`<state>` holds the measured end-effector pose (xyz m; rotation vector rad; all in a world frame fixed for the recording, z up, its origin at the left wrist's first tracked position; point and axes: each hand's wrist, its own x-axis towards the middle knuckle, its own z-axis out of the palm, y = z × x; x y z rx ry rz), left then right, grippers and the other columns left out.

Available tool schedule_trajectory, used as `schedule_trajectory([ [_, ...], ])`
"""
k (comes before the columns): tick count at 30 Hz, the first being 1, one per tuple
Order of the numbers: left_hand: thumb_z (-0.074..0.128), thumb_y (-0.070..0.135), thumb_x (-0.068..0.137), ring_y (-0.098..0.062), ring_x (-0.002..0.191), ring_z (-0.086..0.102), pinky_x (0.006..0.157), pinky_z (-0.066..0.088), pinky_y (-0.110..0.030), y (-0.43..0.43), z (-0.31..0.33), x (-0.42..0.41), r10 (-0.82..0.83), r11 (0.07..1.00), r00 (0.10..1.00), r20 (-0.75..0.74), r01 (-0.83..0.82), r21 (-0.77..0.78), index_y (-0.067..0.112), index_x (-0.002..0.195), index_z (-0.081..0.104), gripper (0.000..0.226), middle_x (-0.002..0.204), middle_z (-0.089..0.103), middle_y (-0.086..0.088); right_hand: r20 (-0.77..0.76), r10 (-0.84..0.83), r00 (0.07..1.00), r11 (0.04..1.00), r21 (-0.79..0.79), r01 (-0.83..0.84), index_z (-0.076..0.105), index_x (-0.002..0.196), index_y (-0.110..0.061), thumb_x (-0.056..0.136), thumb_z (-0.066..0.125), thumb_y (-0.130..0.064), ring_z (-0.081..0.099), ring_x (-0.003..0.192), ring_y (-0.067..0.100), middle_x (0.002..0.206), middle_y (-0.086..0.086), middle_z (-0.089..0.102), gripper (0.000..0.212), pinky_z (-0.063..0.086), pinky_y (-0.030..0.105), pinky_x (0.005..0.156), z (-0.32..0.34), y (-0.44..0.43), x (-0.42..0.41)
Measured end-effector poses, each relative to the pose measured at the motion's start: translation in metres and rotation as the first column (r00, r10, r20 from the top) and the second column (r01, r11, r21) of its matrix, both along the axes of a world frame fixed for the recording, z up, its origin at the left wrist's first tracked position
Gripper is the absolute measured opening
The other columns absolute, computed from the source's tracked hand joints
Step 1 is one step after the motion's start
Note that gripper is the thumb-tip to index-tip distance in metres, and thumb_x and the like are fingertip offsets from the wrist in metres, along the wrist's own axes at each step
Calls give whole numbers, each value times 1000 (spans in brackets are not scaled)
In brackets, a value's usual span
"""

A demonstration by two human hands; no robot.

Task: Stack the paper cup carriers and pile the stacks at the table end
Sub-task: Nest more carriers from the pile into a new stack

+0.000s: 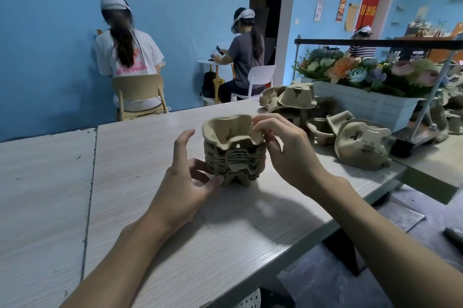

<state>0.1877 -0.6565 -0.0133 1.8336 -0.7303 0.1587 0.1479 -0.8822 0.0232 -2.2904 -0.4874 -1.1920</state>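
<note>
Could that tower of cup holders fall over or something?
Maybe. The top carrier sits high, not nested fully into the stack; the right hand pinching its rim could crumple it. The left hand holds only the stack's base, so it might tip. One loose carrier lies near the table edge and could drop off.

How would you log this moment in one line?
stack: upright on table; left hand: holds its base; right hand: pinches top carrier; loose carriers: heaped at right
</note>
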Motion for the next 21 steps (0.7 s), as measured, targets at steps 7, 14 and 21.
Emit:
schedule_trajectory([
  [7,78,9,84,-14,80,71,74,57,-25,2,1,-1,-32,999,998,50,31,23,51,142,35,84,90,72,0,-50,-80,996,996,38,81,66,111,-6,80,49,13,60,93,15,113,2,64,40,50,30,84,0,-4,-13],
  [14,76,11,85,-15,77,68,79,59,-34,-3,3,-8,-58,998,996,65,56,30,46,129,49,62,89,71,2,-95,-327,940,937,98,336,66,112,-6,86,58,6,57,104,23,111,7,60,30,51,49,91,-27,-54,-51],
  [21,77,13,86,-14,76,69,70,48,-13,-13,3,-15,-109,993,988,110,103,59,46,126,47,60,88,73,2,-184,-685,705,687,157,709,55,125,-10,88,64,-16,41,119,34,127,17,46,38,34,47,99,-38,-105,-86],
])
